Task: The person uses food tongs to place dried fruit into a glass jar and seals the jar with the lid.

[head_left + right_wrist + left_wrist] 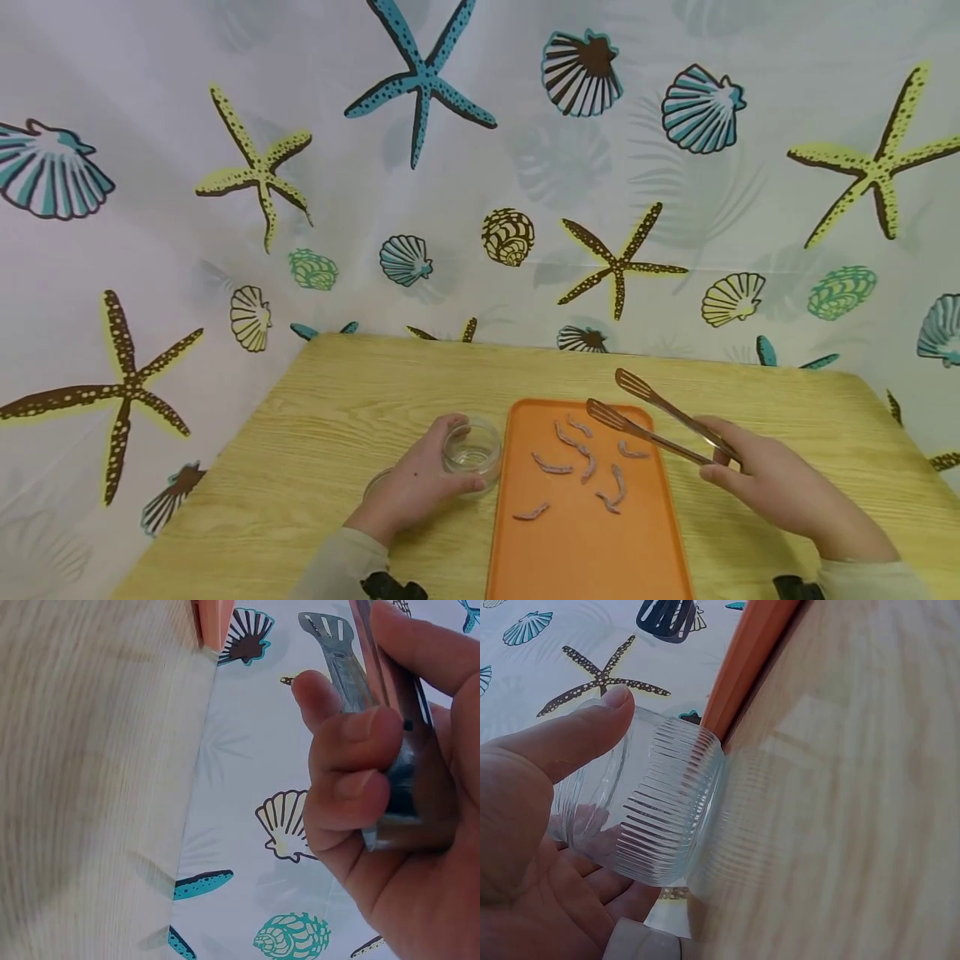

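My left hand [416,483] grips a clear glass jar [480,454], thumb on one side and fingers round the other. Seen from the left wrist, the jar [667,795] has ribbed sides and its base is right at the wooden tabletop. It stands close by the left edge of an orange tray [585,558]. Several thin, greyish-pink, worm-like pieces [552,468] lie scattered on the tray's far half. My right hand [780,483] holds metal tongs [678,416], their slotted ends spread apart over the tray's far right part, with nothing between them.
Part of a round object [372,482] shows behind the left hand, mostly hidden; the left wrist view has a pale cylinder [641,943] near the fingers. A wooden table [390,375] lies under everything. A curtain [480,167] printed with shells and starfish hangs behind and beside it.
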